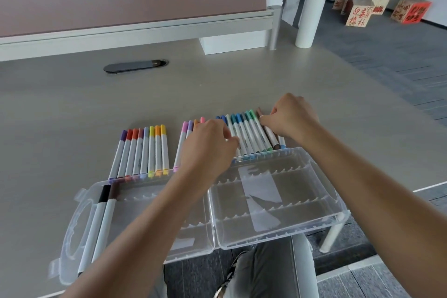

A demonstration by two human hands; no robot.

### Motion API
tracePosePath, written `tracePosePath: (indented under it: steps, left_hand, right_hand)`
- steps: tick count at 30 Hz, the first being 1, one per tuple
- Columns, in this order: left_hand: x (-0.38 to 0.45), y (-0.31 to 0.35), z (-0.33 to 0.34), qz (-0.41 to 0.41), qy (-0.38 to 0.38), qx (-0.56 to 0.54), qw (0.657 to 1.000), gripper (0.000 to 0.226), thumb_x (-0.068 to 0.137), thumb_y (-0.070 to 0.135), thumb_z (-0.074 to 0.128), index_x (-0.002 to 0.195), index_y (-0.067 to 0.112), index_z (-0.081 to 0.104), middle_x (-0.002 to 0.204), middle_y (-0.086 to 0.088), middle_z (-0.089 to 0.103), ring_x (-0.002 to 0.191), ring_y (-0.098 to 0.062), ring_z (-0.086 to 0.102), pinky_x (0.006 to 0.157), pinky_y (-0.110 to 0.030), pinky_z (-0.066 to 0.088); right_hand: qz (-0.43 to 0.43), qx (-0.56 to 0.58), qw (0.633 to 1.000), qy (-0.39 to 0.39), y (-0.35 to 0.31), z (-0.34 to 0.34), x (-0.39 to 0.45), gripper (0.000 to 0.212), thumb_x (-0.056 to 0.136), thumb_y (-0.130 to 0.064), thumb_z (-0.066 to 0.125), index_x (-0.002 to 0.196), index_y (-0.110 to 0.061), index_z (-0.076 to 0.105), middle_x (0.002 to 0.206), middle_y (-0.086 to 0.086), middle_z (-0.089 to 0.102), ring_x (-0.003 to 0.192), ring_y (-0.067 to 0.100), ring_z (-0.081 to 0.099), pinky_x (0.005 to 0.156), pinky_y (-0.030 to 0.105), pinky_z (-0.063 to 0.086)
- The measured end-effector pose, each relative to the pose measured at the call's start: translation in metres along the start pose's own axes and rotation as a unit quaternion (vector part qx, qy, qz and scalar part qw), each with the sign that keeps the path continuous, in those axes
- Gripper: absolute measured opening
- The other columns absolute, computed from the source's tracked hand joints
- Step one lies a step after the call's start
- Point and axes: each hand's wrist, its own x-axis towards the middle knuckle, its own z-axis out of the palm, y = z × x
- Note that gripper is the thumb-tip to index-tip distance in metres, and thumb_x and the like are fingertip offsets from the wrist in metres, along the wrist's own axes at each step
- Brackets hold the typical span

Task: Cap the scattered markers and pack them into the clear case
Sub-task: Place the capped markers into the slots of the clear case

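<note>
Over the far edge of the clear plastic marker case [278,203], we see two bare hands at work on a row of capped white-barrelled markers lying on the pale wood-grain desk [217,84]. Our right hand [294,117] curls its fingers onto the brown-capped marker [267,129] at the right end of the blue-and-green group [246,133]; whether it truly pinches that marker we cannot tell. Our left hand [209,146] lies with bent fingers over the middle of the row, touching the markers between the pink-and-lilac group [187,128] and the blue ones, and hides what is beneath it. Further left, well apart from the hands, a third group with purple, red, yellow and orange caps [142,150] lies side by side, near ends against the case. The case lies open flat at the near edge of the desk, its ribbed trays showing; two markers, one black-capped [96,215] and one dark-brown-capped [106,220], lie in its left half. At the far right of the desk stands a white paper roll [309,19]; a dark oval cable cover [135,65] sits far left.
</note>
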Motion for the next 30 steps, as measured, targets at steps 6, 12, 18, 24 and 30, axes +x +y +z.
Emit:
tracePosePath:
  steps: [6, 12, 18, 24, 30]
  left_hand:
    - [0.008, 0.009, -0.003, -0.005, -0.006, 0.006, 1.000, 0.015, 0.092, 0.031, 0.066, 0.087, 0.017, 0.070, 0.076, 0.000, 0.069, 0.075, -0.021, 0.065, 0.076, -0.037, 0.058]
    - [0.020, 0.027, -0.001, -0.018, -0.017, 0.032, 0.999, 0.015, 0.088, 0.027, 0.065, 0.088, 0.014, 0.072, 0.078, -0.004, 0.072, 0.075, -0.025, 0.069, 0.069, -0.032, 0.053]
    - [0.034, 0.041, 0.006, -0.019, -0.025, 0.113, 0.993, 0.020, 0.089, 0.021, 0.061, 0.071, 0.015, 0.054, 0.072, -0.005, 0.062, 0.061, -0.022, 0.059, 0.053, -0.027, 0.038]
    - [0.048, 0.055, 0.012, -0.036, -0.033, 0.143, 0.989, 0.026, 0.092, 0.018, 0.061, 0.071, 0.016, 0.046, 0.072, -0.003, 0.055, 0.059, -0.020, 0.050, 0.051, -0.027, 0.031]
    - [0.056, 0.060, 0.020, -0.045, -0.031, 0.163, 0.985, 0.026, 0.090, 0.018, 0.064, 0.071, 0.018, 0.047, 0.074, -0.002, 0.056, 0.063, -0.019, 0.051, 0.063, -0.031, 0.039]
  right_hand:
    - [-0.017, 0.009, 1.000, -0.001, 0.001, 0.004, 0.002, 0.043, 0.089, -0.042, 0.076, 0.064, -0.014, 0.055, 0.057, 0.000, 0.049, 0.049, 0.016, 0.046, 0.051, 0.025, 0.036]
    - [-0.013, 0.131, 0.991, 0.009, 0.000, 0.001, -0.001, 0.054, 0.086, -0.040, 0.074, 0.051, -0.017, 0.041, 0.047, -0.004, 0.034, 0.043, 0.014, 0.028, 0.051, 0.024, 0.027]
    - [0.030, 0.293, 0.955, 0.042, 0.015, -0.016, -0.007, 0.054, 0.082, -0.032, 0.070, 0.045, -0.022, 0.032, 0.038, -0.011, 0.020, 0.040, 0.014, 0.020, 0.052, 0.027, 0.022]
    - [0.027, 0.311, 0.950, 0.029, 0.025, -0.028, -0.017, 0.047, 0.081, -0.031, 0.071, 0.051, -0.018, 0.037, 0.050, -0.001, 0.027, 0.045, 0.015, 0.022, 0.053, 0.027, 0.024]
    - [0.041, 0.366, 0.930, 0.017, 0.031, -0.036, -0.030, 0.031, 0.076, -0.038, 0.070, 0.073, -0.007, 0.067, 0.068, 0.009, 0.043, 0.062, 0.021, 0.037, 0.058, 0.032, 0.032]
